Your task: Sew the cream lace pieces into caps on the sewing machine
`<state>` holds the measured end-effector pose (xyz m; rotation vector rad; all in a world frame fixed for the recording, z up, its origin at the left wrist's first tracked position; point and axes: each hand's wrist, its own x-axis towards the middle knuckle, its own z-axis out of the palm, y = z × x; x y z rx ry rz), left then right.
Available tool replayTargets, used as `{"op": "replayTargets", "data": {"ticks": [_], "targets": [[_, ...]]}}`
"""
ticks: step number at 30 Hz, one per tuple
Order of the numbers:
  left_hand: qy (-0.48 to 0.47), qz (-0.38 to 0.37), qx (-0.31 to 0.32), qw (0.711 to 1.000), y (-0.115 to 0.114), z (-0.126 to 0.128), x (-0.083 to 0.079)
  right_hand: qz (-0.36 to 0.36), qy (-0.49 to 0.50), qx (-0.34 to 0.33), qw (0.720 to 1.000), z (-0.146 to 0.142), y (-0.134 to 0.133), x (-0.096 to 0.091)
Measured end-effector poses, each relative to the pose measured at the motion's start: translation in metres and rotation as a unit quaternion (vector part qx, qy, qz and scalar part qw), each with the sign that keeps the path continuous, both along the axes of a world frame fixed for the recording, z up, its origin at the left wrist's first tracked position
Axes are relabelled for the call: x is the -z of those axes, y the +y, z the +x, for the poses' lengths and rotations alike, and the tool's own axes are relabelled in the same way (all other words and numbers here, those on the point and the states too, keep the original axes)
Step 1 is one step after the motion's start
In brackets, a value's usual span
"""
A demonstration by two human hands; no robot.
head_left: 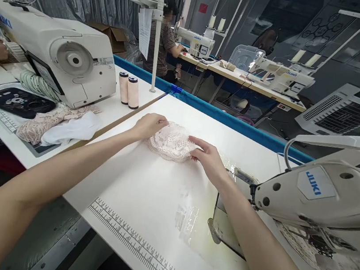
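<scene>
Lace [172,143], thin and pale and full of tiny holes, is in the middle of the white table [140,178], between the two hands. I cannot tell if all of it touches the table. The left hand [149,126] has its fingers bent in and seems to pinch the far left edge. The right hand [208,156] is at the other edge with its fingers a little apart. I cannot tell if it grips the lace or just touches it.

The lace looks easy to hurt. A fingertip could poke into a hole and rip it if the hands pull apart too hard. If one side is held loosely, it could slip, and then the edge might curl or the layers might slide crooked. The shiny patch [187,223] nearer the person could be sticky or rough, and the lace might catch if dragged over it. The right arm is close to the sewing machine [323,186], so a quick swing could bump it and jerk the lace out of line.
</scene>
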<state>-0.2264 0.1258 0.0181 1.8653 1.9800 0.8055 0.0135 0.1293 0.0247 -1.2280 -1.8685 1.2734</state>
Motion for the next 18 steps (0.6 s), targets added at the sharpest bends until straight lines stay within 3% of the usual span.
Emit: {"op": "replayTargets", "data": {"ticks": [5,12,18], "targets": [[0.01,-0.007,0.002,1.0,0.0,-0.001,0.0,0.001,-0.021,-0.001,1.0,-0.001,0.001,0.004],[0.01,-0.009,0.011,1.0,-0.01,-0.004,-0.005,0.024,-0.04,-0.03,0.998,0.001,-0.005,-0.006],[0.048,-0.007,-0.005,0.999,-0.011,-0.004,0.002,0.066,-0.092,-0.045,0.993,0.001,0.001,0.001]]}}
